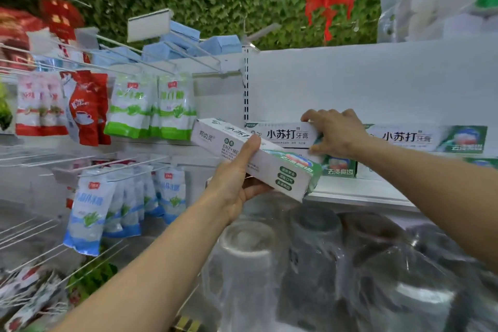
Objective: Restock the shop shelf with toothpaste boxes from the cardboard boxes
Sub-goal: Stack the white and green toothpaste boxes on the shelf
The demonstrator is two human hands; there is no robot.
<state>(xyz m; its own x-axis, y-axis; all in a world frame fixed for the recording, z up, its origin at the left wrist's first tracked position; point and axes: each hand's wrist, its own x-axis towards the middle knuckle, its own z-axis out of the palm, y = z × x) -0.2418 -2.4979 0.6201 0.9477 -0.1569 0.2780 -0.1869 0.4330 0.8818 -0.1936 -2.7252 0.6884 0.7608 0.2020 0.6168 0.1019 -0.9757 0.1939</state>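
Step in hand: placing stock on the shelf [363, 194], at its left end by the slotted upright.

- Left hand [237, 183]: fingers and thumb wrapped round the held box [250, 162]. The box is tilted, far end up-left. It's in the air just in front of the shelf's left front corner and not on it yet.
- Right hand [336, 135]: fingers hooked over the top of the top-left box [285, 135], thumb low on its front face, so it's a grip and not a flat push. That box lies on the stack at the shelf's left end. Looks like it's being squared up or seated.

Next move, my read: free the right hand, level the held box and turn it label-out, parallel to the front edge. Then slide it on top of or beside the stack. Room above the stack looks ample.

Count:
- Toothpaste boxes: 5 visible. 1 in the left hand. 2 in the top layer, the top-left box and the top-right box [431, 139]. At least 2 lower boxes [339, 168] underneath, mostly covered. Can't tell if there are more behind.
- Cardboard supply boxes: 0 in view.
- Hands: 2, both holding something.
- Hanging bags [172, 105] on pegs left of the shelf: several rows, too blurred to count.
- Glass jars [312, 237] below the shelf: blurred, no count.
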